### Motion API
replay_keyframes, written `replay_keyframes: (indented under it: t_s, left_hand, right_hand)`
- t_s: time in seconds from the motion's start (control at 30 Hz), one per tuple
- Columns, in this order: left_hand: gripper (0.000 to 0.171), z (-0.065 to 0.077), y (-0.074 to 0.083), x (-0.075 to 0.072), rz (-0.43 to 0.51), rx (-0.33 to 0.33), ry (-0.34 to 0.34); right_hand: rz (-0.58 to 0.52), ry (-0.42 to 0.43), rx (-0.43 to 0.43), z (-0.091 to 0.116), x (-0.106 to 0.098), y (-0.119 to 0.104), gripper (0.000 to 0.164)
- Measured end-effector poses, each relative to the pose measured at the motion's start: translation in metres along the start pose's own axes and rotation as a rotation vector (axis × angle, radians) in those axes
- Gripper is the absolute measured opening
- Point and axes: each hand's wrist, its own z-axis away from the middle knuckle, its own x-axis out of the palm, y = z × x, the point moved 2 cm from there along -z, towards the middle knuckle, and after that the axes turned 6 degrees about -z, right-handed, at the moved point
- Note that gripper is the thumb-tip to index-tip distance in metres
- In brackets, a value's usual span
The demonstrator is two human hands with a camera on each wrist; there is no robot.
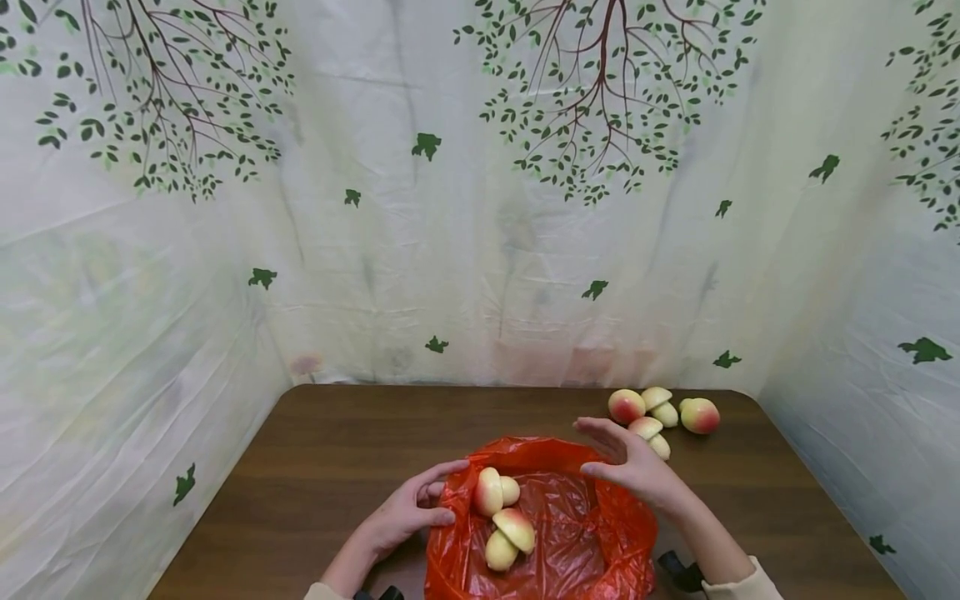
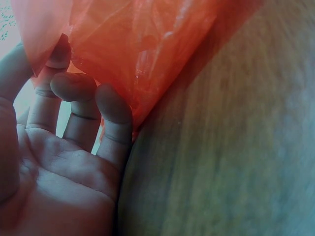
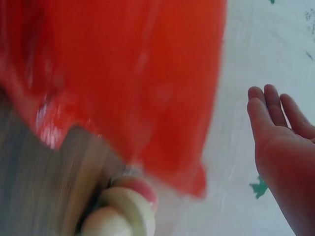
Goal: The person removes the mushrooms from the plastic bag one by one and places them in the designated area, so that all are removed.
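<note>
A red plastic bag (image 1: 562, 533) lies spread open on the table, with two yellow-and-red mushroom-shaped pieces, one toy mushroom (image 1: 490, 492) and another toy mushroom (image 1: 510, 540), at its left inside. My left hand (image 1: 408, 512) pinches the bag's left rim between thumb and fingers. In the left wrist view, thin red film (image 2: 138, 49) hangs at the curled fingertips. Over the bag's upper right rim, my right hand (image 1: 633, 467) is held with fingers extended. The right wrist view shows that hand (image 3: 283, 142) holding nothing, apart from the red film.
Several more toy mushrooms sit at the table's back right, among them a red-sided one (image 1: 700, 416) and a pale-stemmed one (image 1: 660, 407). The brown wooden table (image 1: 360, 425) ends at a hanging cloth (image 1: 480, 250) with printed leaves, which also closes both sides.
</note>
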Motion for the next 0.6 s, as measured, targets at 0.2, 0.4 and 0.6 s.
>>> replay_keyframes:
  t_s: [0.2,0.4,0.6]
  left_hand:
    - [0.069,0.001,0.0,0.0,-0.002,0.001,0.002]
    - [0.07,0.002,0.0,0.0,0.005,-0.006,0.004]
    - [0.069,0.001,0.002,0.0,0.004,-0.009,-0.001]
  right_hand:
    - [0.003,-0.078,-0.026,0.001,0.017,-0.002,0.062]
    - [-0.021,-0.145,-0.048,0.001,0.031,-0.003,0.058]
    - [-0.032,-0.183,-0.026,0.003,0.041,0.0,0.058]
